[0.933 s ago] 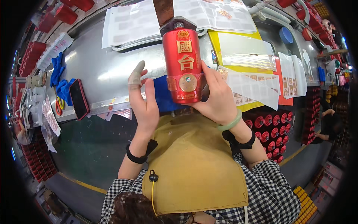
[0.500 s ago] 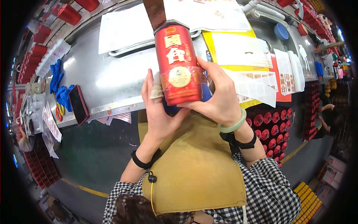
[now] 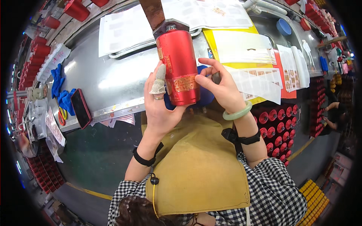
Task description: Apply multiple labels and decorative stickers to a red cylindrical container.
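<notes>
Red bottle [image 3: 178, 67] sat between both hands at frame centre, neck toward 12 o'clock under a brown holder [image 3: 158, 17]. Vs half a sec earlier it had turned: big front label gone, a gold band label now faced up. Left hand [image 3: 160, 109] cupped its base, bandaged finger on its side; right hand [image 3: 220, 84] pressed fingertips on the label at 3 o'clock. Black phone [image 3: 81, 108] lay at 9 o'clock on the metal bench [image 3: 113, 79].

I see a grey metal desk [image 3: 113, 81] carrying white label sheets [image 3: 124, 28], a yellow sheet [image 3: 211, 39], a red-cased phone [image 3: 80, 108] and blue cloths [image 3: 60, 88].
</notes>
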A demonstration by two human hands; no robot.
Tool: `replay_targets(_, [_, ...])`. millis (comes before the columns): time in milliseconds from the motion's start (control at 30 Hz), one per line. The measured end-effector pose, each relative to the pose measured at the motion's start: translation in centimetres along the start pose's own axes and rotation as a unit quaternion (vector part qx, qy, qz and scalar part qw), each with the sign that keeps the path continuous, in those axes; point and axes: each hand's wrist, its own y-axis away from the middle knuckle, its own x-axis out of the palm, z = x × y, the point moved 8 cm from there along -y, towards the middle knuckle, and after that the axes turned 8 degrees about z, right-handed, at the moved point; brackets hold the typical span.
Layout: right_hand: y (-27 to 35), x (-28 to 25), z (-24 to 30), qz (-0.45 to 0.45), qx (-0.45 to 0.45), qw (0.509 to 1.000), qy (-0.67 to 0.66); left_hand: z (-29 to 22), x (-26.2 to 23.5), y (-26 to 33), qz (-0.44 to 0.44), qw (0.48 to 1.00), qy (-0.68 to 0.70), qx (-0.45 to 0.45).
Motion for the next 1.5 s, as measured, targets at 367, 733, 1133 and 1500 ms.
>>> replay_targets(367, [0.2,1.3,0.3,0.032,-0.007,0.999,-0.011,0.8,0.2,0.2,0.020,0.999,0.026,-0.016])
replay_targets(733, [0.5,1.4,0.4,0.013,0.014,0.999,0.036,2.4,1.8,-0.8,0.043,0.894,0.417,-0.160])
replay_targets(1133, [1.5,0.3,0.5,0.017,0.037,0.999,0.019,2.3,1.2,-1.0,0.025,0.860,0.470,-0.196])
replay_targets(1500, [2.1,-1.0,0.2,-0.003,0.021,0.999,0.042,3.5,0.3,-1.2,0.052,0.869,0.448,-0.204])
